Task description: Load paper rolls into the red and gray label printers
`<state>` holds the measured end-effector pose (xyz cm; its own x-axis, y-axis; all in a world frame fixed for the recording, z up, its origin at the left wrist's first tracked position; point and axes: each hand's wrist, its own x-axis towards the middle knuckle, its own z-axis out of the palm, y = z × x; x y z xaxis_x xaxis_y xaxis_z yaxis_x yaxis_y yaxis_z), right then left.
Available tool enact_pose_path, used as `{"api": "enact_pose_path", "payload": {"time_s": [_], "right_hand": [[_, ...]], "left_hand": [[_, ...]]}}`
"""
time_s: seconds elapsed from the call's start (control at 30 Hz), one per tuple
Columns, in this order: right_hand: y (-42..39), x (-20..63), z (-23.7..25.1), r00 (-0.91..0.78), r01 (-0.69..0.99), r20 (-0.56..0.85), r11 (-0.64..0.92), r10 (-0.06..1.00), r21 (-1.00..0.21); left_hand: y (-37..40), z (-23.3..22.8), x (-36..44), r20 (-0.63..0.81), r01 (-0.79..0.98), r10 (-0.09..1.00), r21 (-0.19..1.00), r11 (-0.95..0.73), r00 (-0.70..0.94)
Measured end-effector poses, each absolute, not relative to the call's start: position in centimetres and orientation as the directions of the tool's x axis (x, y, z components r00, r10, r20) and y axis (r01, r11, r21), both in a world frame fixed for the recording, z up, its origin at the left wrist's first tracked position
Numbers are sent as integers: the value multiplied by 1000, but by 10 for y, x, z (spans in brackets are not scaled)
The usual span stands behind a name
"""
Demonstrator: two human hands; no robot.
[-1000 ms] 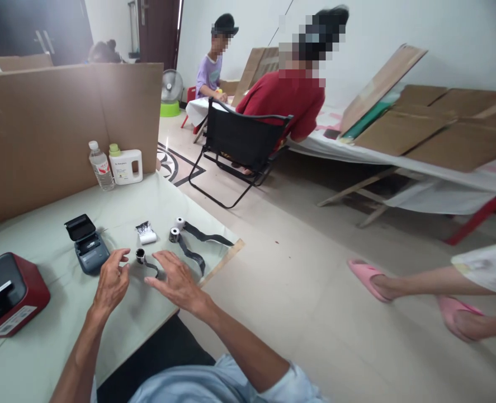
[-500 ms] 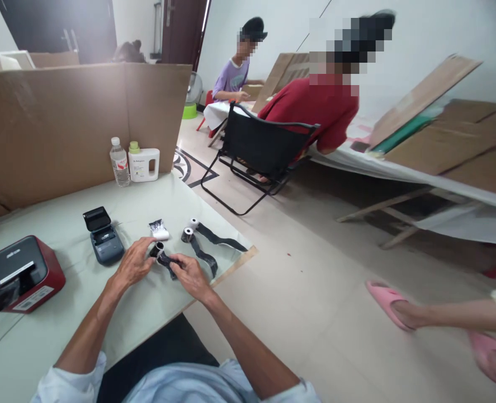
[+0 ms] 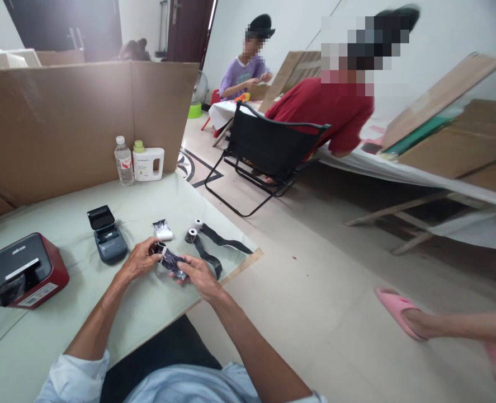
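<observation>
My left hand [image 3: 142,257] is closed, fingers and thumb gripping the core end of a black ribbon roll [image 3: 171,259]. Between thumb and fingers of my right hand [image 3: 198,275] is the loose black strip from that roll, stretched short and shiny between the two hands. Just beyond lies a white roll with a black printed piece [image 3: 163,229]. Two more rolls rest to the right: a dark one with a white core [image 3: 192,235] and a white one [image 3: 198,224], each trailing a black strip. A small blue-grey label printer [image 3: 108,240] stands left of my hands, its lid raised.
A red and black printer [image 3: 29,270] is at the table's left. A clear water bottle [image 3: 124,162] and a white jug [image 3: 148,164] stand by a cardboard panel [image 3: 80,123]. Past the table edge are a black folding chair [image 3: 273,145], seated people and a pink slipper [image 3: 398,313].
The black strip between my hands is turned flatter and shows more of its shiny face. My right hand has shifted slightly right. The view has moved a little to the left.
</observation>
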<state>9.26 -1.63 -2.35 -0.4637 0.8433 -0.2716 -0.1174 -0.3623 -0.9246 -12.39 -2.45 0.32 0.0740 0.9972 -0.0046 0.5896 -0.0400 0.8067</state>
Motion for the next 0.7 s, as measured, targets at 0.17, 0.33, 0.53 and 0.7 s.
{"api": "enact_pose_path", "payload": {"time_s": [0.17,0.33,0.53,0.7], "right_hand": [[-20,97,-31,-383,-71,-255,-303,888,-950],[-22,100,-33,-353,35,-216,-217,910,-975],[-24,100,-34,-341,127,-116,-76,933,-989],[-26,101,-35,-347,280,295,399,890,-873]], "left_hand": [[-43,10,-123,-2,579,1000,815,-8,17],[-55,15,-119,34,593,999,805,-8,-33],[-56,10,-125,91,590,995,806,-46,-46],[-51,12,-129,128,655,991,752,-77,-29]]}}
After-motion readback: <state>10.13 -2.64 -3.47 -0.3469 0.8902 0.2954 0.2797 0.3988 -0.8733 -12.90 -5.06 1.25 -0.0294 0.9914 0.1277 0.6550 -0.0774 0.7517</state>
